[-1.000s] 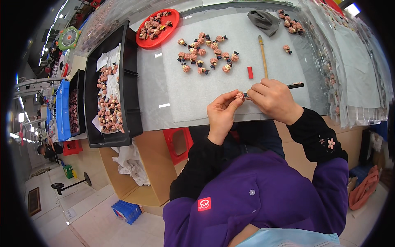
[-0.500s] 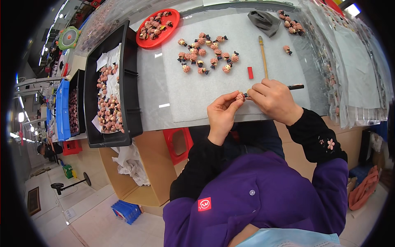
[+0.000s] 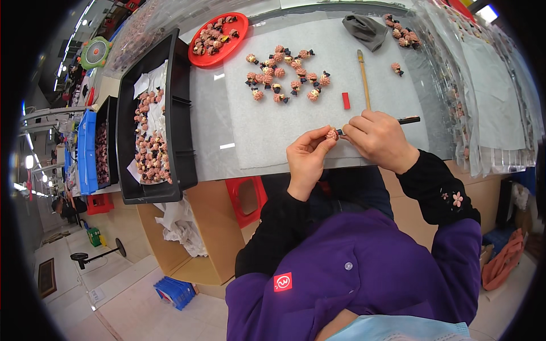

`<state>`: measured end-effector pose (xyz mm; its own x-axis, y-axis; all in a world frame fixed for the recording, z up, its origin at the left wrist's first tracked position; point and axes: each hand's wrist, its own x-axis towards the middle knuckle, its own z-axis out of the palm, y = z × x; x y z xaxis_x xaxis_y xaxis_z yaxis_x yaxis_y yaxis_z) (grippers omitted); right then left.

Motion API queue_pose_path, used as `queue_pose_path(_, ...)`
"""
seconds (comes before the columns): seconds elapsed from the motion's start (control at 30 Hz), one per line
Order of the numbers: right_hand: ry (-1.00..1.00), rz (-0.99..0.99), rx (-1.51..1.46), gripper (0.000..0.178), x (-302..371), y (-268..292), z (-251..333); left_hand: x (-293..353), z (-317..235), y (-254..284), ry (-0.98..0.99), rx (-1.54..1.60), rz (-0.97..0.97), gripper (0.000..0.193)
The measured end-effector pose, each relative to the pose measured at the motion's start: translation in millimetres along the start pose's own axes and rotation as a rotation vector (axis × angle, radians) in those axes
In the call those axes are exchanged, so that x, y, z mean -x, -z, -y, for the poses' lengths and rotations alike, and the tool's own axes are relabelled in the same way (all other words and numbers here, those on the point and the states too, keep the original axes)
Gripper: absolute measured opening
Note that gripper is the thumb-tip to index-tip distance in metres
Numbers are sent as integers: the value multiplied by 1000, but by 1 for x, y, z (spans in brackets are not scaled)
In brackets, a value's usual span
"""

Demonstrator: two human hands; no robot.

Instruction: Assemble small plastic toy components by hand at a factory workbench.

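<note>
Near the table's front edge, my left hand [image 3: 307, 162] pinches a small figurine head [image 3: 332, 134] with pink curly hair between thumb and fingertips. My right hand [image 3: 380, 139] grips a slim black-ended pen-like tool [image 3: 409, 120], its working end against or close to the figurine; fingers hide the exact contact. Just beyond my right hand lies a wooden-handled brush [image 3: 363, 74], with a small red block [image 3: 346, 100] to its left. Several similar pink-haired figurines [image 3: 278, 73] with dark parts are spread over the white sheet [image 3: 250, 131].
A red round tray [image 3: 242, 37] of figurines stands at the far left, beside a black crate [image 3: 182, 131] holding more on white paper. A grey cloth [image 3: 365, 31] and another figurine cluster [image 3: 402, 34] lie far right. Plastic-wrapped stacks [image 3: 495, 96] border the right side.
My hands and the figurine stay almost in place, with only a slight shift of the right fingers. The things on the table have not moved.
</note>
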<state>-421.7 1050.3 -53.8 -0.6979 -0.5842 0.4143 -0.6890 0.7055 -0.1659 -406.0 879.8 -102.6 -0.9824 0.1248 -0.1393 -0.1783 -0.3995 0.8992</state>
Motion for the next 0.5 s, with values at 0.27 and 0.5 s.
queue_pose_path(0.27, -12, -45, 24, 14, 0, -1, 0, 0, 1, 0, -7, -12, -1, 24)
queue_pose_path(0.5, -1, -16, 13, 13, -2, 0, -1, 1, 1, 1, -28, -23, 13, 24)
